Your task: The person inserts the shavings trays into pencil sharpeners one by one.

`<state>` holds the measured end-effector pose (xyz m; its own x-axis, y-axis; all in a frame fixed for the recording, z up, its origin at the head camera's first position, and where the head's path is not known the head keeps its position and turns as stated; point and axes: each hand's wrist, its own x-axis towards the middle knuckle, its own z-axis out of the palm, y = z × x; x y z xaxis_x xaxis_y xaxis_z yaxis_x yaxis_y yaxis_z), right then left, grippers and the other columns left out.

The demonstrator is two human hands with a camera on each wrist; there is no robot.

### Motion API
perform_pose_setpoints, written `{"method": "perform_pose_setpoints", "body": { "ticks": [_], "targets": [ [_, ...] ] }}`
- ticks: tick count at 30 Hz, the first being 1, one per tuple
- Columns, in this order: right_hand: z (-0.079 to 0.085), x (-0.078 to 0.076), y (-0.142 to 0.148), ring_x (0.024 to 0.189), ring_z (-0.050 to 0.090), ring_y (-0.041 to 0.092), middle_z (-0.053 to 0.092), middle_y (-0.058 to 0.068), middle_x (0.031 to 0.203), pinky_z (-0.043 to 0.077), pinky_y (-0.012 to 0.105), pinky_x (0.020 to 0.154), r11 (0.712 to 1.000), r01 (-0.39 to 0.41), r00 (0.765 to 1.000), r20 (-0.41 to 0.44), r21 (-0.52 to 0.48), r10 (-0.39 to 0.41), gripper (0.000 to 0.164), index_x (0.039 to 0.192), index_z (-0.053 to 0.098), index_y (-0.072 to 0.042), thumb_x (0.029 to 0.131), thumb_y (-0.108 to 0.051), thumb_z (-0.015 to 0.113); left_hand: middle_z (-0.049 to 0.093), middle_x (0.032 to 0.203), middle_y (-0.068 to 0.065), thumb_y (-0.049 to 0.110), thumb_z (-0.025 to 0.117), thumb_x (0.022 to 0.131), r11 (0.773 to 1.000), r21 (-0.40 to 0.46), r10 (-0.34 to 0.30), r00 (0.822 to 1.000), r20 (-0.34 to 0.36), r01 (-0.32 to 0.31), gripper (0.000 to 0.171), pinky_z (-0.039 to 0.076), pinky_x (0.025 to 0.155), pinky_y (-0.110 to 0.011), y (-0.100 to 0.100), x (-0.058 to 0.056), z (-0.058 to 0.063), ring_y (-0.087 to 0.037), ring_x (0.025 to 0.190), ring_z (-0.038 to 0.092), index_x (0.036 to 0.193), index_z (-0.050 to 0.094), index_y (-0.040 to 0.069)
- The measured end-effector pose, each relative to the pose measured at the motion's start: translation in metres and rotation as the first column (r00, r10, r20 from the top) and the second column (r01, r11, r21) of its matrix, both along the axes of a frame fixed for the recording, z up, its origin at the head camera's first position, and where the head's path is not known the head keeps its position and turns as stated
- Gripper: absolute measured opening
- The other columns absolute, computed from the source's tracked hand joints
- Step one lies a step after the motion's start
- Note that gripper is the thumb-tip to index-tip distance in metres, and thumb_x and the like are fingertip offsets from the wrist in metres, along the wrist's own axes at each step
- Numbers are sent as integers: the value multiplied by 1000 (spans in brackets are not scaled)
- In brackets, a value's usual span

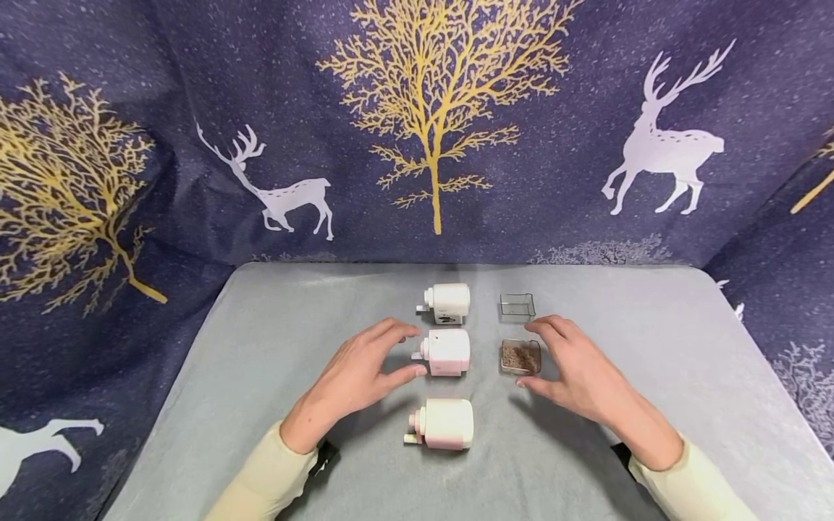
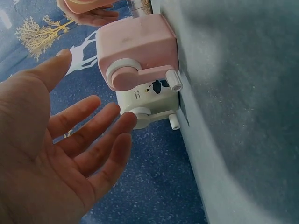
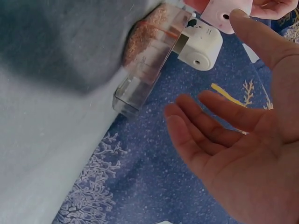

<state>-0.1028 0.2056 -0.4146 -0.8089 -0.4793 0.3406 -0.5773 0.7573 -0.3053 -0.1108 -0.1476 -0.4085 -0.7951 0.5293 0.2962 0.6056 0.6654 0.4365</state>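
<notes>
Pink sharpener (image 1: pixel 449 353), cut off in right wrist view; left hand (image 1: pixel 357 375), right hand (image 1: pixel 580 370) near; fingers (image 2: pixel 77 114) parted, holding nothing.

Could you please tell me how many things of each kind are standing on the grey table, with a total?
Crank sharpeners: 3
Clear trays: 2 (one holding brown shavings)
Total: 5
</notes>
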Motion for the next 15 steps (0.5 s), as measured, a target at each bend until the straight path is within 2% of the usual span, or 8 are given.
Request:
{"method": "perform_pose_setpoints", "body": {
  "ticks": [7, 15],
  "targets": [
    [-2, -2, 5, 111, 54, 32, 57, 16, 122, 43, 49, 98, 999, 29, 999, 40, 37, -30, 86, 126, 56, 7, 65, -46, 86, 55, 124, 16, 53, 66, 87, 1000, 16, -22, 1000, 2, 22, 53, 51, 83, -30, 6, -8, 0, -5, 105, 57, 133, 56, 28],
    [-7, -8, 10, 108, 56, 31, 59, 16, 120, 47, 49, 94, 998, 40, 995, 88, 47, -44, 84, 126, 57, 6, 65, -44, 87, 57, 122, 12, 50, 67, 88, 999, 17, -50, 999, -1, 50, 56, 52, 81, -30, 10, -15, -3, -6, 103, 57, 134, 58, 20]
  ]
}}
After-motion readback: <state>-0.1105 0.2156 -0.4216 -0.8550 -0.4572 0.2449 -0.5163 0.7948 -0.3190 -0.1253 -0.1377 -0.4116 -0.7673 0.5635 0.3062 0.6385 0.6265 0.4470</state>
